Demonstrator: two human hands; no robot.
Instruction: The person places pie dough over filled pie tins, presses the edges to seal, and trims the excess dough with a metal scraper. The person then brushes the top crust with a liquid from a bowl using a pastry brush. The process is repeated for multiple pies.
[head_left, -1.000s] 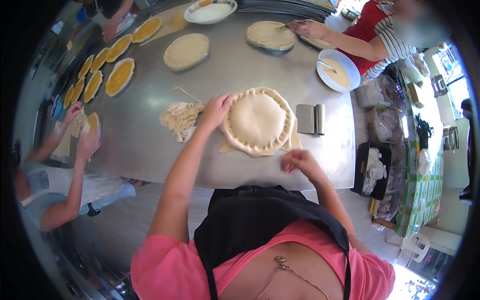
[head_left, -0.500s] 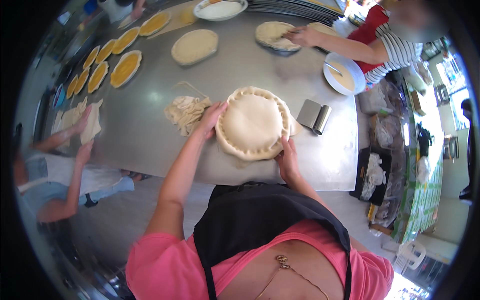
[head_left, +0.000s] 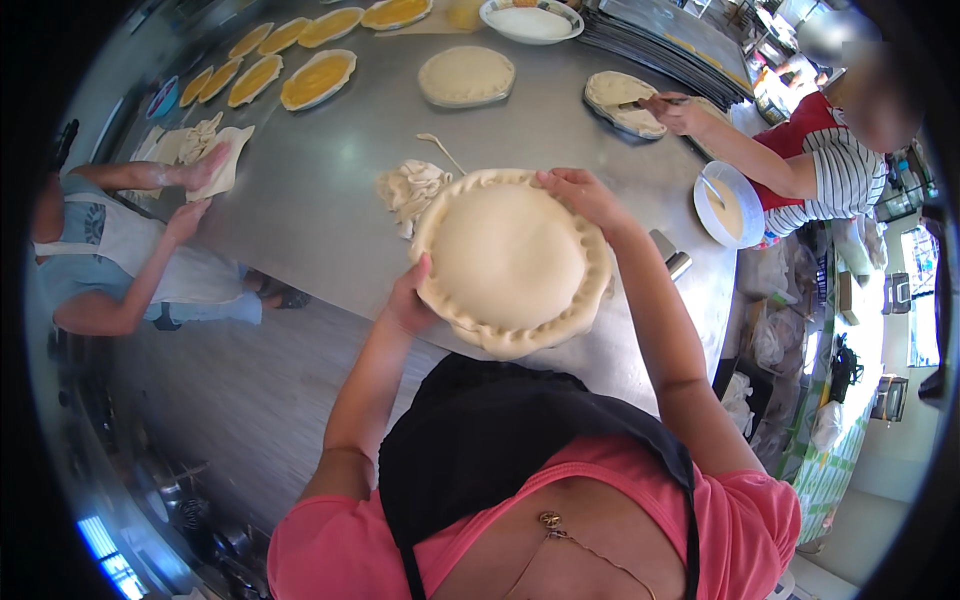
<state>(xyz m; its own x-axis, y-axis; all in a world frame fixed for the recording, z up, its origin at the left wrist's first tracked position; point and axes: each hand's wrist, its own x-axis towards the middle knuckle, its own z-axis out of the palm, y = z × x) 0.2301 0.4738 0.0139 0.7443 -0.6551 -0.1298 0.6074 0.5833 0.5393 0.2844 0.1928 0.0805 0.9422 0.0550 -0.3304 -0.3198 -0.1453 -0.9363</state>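
A round unbaked pie (head_left: 505, 255) with a pale dough lid and a crimped rim is between my hands, close in front of me near the table's front edge. My left hand (head_left: 410, 297) grips its left side, thumb up at the rim. At its far right edge my right hand (head_left: 585, 198) is closed over the crimp. The pie's underside is hidden, but it looks raised from the table. A heap of dough scraps (head_left: 410, 190) lies just beyond it to the left. Partly behind my right forearm is a metal dough scraper (head_left: 677, 262).
Several yellow-filled pie shells (head_left: 318, 78) stand far left on the metal table (head_left: 330, 170). A covered pie (head_left: 467, 76) is at the back. A co-worker's hand (head_left: 680, 112) works over another pie (head_left: 622, 100), near a white bowl (head_left: 728, 205). Left, another person handles dough (head_left: 225, 160).
The pie looks larger, as if lifted toward me, and has turned. My right hand moved from its near right edge to the far right rim; my left hand slid nearer along the left side.
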